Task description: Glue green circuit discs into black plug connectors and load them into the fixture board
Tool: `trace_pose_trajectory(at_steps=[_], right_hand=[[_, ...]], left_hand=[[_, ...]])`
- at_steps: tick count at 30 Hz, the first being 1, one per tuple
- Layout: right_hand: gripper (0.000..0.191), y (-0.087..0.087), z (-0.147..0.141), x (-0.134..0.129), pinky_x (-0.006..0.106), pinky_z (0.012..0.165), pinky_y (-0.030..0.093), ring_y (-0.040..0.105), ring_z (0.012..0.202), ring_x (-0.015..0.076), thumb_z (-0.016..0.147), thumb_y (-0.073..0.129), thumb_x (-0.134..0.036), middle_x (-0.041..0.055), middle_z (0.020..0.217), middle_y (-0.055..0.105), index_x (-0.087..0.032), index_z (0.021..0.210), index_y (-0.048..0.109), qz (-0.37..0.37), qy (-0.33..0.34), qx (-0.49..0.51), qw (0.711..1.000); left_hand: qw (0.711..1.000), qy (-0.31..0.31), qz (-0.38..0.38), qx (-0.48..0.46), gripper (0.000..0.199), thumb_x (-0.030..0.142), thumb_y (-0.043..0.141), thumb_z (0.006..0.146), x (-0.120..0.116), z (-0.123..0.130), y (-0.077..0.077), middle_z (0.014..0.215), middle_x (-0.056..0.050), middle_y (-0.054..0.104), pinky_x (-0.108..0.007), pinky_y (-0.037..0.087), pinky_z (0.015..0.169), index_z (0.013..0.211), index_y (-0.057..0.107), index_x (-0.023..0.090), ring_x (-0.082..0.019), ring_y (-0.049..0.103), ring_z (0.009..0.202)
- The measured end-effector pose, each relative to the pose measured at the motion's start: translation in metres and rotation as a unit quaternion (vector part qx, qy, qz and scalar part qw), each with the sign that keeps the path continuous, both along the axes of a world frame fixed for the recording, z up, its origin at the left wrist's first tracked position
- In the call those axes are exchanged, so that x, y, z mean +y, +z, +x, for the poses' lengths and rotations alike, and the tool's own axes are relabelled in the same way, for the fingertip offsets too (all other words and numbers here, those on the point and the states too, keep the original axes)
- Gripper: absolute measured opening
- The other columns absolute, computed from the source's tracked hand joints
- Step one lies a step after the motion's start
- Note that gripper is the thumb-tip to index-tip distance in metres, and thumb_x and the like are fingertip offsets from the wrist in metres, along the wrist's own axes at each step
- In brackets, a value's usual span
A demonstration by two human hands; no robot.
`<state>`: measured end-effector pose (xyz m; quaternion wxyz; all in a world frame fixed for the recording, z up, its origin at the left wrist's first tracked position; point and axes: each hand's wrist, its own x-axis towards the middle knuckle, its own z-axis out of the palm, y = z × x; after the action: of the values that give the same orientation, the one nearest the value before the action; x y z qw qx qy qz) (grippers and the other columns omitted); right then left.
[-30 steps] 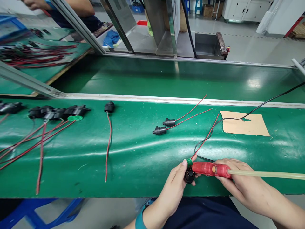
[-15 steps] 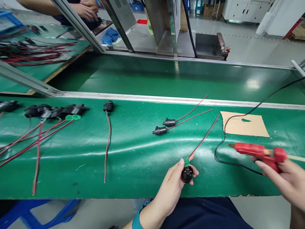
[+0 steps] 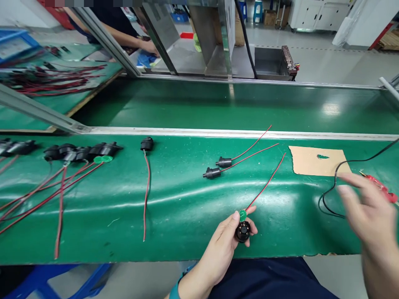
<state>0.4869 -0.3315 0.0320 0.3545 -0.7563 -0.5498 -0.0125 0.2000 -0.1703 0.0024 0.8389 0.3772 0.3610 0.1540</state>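
My left hand is closed around a black round connector housing, its open end facing me. A small green circuit board joins it, pinched under my thumb, and a red wire runs from the board up and right. My right hand, blurred by motion, is open with fingers apart and holds nothing. Just beyond its fingers, the red glue gun lies on the green bench top, partly hidden by the hand. Its black cord loops on the bench to the left.
Two black connectors with red wires lie mid-bench. Another black connector stands further left, near a row of several wired connectors. Cardboard lies at right. Behind a metal frame, a co-worker's arm reaches over another table.
My right hand has put the glue gun down at the right and let go of it. The cord has shifted right. My left hand keeps hold of the connector housing.
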Motion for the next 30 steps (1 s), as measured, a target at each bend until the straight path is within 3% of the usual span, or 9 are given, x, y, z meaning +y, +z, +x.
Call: trace_pose_trajectory(at_steps=[1, 3, 6, 9, 13, 16, 20, 22, 30], right_hand=[[0.036, 0.004, -0.020, 0.027, 0.056, 0.101, 0.050, 0.060, 0.124, 0.0325, 0.103, 0.052, -0.032, 0.0098, 0.133, 0.064, -0.028, 0.139, 0.055, -0.010, 0.053, 0.008, 0.999], [0.033, 0.009, -0.052, 0.076, 0.057, 0.110, 0.042, 0.053, 0.133, 0.0317, 0.104, 0.049, -0.034, 0.0125, 0.136, 0.064, -0.019, 0.131, 0.061, -0.086, 0.244, 0.050, 0.965], [0.032, 0.014, -0.081, 0.123, 0.042, 0.094, 0.051, 0.069, 0.097, 0.0228, 0.106, 0.044, -0.030, 0.0101, 0.101, 0.076, -0.015, 0.101, 0.071, -0.227, 0.391, 0.143, 0.880], [0.035, 0.015, -0.089, 0.140, 0.026, 0.064, 0.047, 0.061, 0.062, 0.0131, 0.103, 0.049, -0.029, 0.0029, 0.072, 0.072, -0.015, 0.079, 0.069, -0.376, 0.395, 0.248, 0.800], [0.036, 0.010, -0.091, 0.142, 0.021, 0.054, 0.036, 0.046, 0.052, 0.0088, 0.098, 0.056, -0.032, -0.0027, 0.059, 0.061, -0.015, 0.069, 0.067, -0.466, 0.331, 0.351, 0.741], [0.031, 0.006, -0.095, 0.135, 0.022, 0.052, 0.033, 0.044, 0.052, 0.0093, 0.094, 0.061, -0.033, -0.0035, 0.058, 0.058, -0.015, 0.070, 0.070, -0.459, 0.301, 0.361, 0.754], [0.023, 0.003, -0.105, 0.115, 0.025, 0.065, 0.042, 0.057, 0.067, 0.0141, 0.098, 0.056, -0.022, 0.0026, 0.075, 0.069, -0.016, 0.085, 0.075, -0.293, 0.337, 0.210, 0.870], [0.026, 0.000, -0.110, 0.105, 0.028, 0.069, 0.043, 0.057, 0.068, 0.0155, 0.100, 0.050, -0.017, 0.0041, 0.076, 0.068, -0.016, 0.088, 0.074, -0.187, 0.376, 0.091, 0.903], [0.027, -0.010, -0.118, 0.091, 0.032, 0.059, 0.034, 0.046, 0.061, 0.0167, 0.100, 0.048, -0.012, 0.0018, 0.067, 0.057, -0.015, 0.080, 0.066, -0.064, 0.379, -0.105, 0.917]], left_hand=[[1.000, -0.012, 0.009, -0.001, 0.057, 0.059, 0.051, 0.097, -0.001, -0.002, -0.001, 0.084, -0.009, 0.068, -0.031, 0.043, 0.064, 0.122, 0.071, 0.011, -0.017, 0.052, 0.071], [0.999, -0.042, 0.032, -0.001, 0.055, 0.058, 0.049, 0.098, -0.002, -0.009, -0.003, 0.083, -0.008, 0.067, -0.031, 0.042, 0.064, 0.120, 0.072, 0.012, -0.017, 0.052, 0.070], [0.994, -0.083, 0.074, 0.008, 0.053, 0.056, 0.046, 0.100, -0.003, -0.021, -0.004, 0.083, -0.006, 0.065, -0.032, 0.042, 0.066, 0.120, 0.072, 0.014, -0.017, 0.052, 0.070], [0.989, -0.091, 0.112, 0.030, 0.052, 0.056, 0.044, 0.100, -0.004, -0.032, -0.002, 0.083, -0.005, 0.063, -0.031, 0.042, 0.067, 0.117, 0.072, 0.015, -0.017, 0.051, 0.071], [0.984, -0.090, 0.144, 0.051, 0.051, 0.055, 0.043, 0.101, -0.003, -0.037, -0.003, 0.084, -0.005, 0.063, -0.031, 0.042, 0.069, 0.109, 0.074, 0.015, -0.018, 0.051, 0.075], [0.988, -0.075, 0.127, 0.038, 0.048, 0.054, 0.041, 0.102, -0.001, -0.035, -0.010, 0.084, -0.005, 0.062, -0.031, 0.042, 0.069, 0.108, 0.072, 0.017, -0.017, 0.050, 0.075], [0.996, -0.034, 0.074, 0.020, 0.049, 0.058, 0.045, 0.099, 0.000, -0.030, -0.015, 0.083, -0.005, 0.061, -0.030, 0.043, 0.063, 0.107, 0.069, 0.017, -0.017, 0.051, 0.073], [0.999, -0.025, 0.039, 0.010, 0.049, 0.059, 0.047, 0.097, 0.000, -0.027, -0.013, 0.081, -0.005, 0.060, -0.028, 0.043, 0.060, 0.104, 0.069, 0.016, -0.018, 0.052, 0.074], [0.998, -0.058, 0.009, -0.022, 0.044, 0.058, 0.047, 0.097, 0.000, -0.023, -0.007, 0.079, -0.005, 0.059, -0.025, 0.040, 0.055, 0.099, 0.063, 0.017, -0.017, 0.051, 0.072]])
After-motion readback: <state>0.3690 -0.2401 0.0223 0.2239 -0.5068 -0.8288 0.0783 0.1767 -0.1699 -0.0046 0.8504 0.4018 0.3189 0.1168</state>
